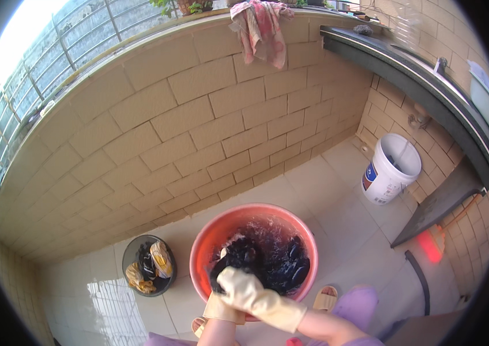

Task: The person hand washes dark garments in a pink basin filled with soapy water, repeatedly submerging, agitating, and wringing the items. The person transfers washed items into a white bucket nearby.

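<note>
A round red plastic basin (255, 207) stands on the floor before me, with dark wet cloth (285, 264) in water inside it. Both my hands wear cream rubber gloves and meet over the basin's near left side. My right hand (242, 287) is closed on a bunch of the dark cloth. My left hand (222, 302) lies beneath and beside it against the same bunch; its fingers are mostly hidden by the cloth and my right glove.
A dark round tub (173, 283) holding yellow, white and black cloths stands left. A white bucket (382, 184) is at the right, below a dark counter (356, 52). A pink patterned cloth (266, 34) hangs over the tiled wall (201, 108). My slippered feet flank the basin's near side.
</note>
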Motion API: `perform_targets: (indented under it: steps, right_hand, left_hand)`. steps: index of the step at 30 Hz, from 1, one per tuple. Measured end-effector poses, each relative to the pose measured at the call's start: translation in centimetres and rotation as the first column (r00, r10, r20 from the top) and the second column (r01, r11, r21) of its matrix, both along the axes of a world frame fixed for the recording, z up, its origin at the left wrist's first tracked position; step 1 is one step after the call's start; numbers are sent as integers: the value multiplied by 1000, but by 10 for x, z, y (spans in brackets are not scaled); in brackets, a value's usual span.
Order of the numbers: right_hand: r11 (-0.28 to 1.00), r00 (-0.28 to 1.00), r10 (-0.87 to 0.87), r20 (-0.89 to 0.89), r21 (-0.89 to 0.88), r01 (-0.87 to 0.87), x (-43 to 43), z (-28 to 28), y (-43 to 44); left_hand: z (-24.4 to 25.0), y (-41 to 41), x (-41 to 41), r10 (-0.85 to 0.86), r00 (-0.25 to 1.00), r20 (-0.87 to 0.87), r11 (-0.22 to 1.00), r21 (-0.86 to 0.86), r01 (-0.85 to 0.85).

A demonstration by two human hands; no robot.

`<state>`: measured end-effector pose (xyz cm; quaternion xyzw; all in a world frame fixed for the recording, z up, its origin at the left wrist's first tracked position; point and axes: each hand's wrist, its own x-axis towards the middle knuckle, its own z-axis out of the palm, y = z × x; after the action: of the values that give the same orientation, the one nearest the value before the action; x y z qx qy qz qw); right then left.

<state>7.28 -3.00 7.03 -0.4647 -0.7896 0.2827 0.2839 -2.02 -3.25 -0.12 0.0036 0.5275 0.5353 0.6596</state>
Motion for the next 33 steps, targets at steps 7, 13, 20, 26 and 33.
perform_targets:
  steps: [7, 13, 20, 26, 33]
  right_hand:
    - [931, 915, -321, 246, 256, 258, 83, -42, 72]
    - [994, 746, -100, 658, 92, 52, 142, 14, 50]
    - [985, 808, -128, 575, 169, 36, 158, -2, 20]
    - [920, 703, -111, 702, -196, 340, 121, -9, 59]
    - [874, 733, -337, 590, -93, 477, 127, -62, 77]
  left_hand:
    - [3, 48, -33, -79, 860, -504, 995, 19, 102]
    - [64, 31, -67, -230, 504, -832, 929, -34, 369]
    - [107, 26, -53, -329, -321, -888, 713, -457, 533]
    - [76, 44, -26, -398, -497, -771, 543, -635, 550]
    - [33, 51, -36, -421, -381, -824, 664, -565, 490]
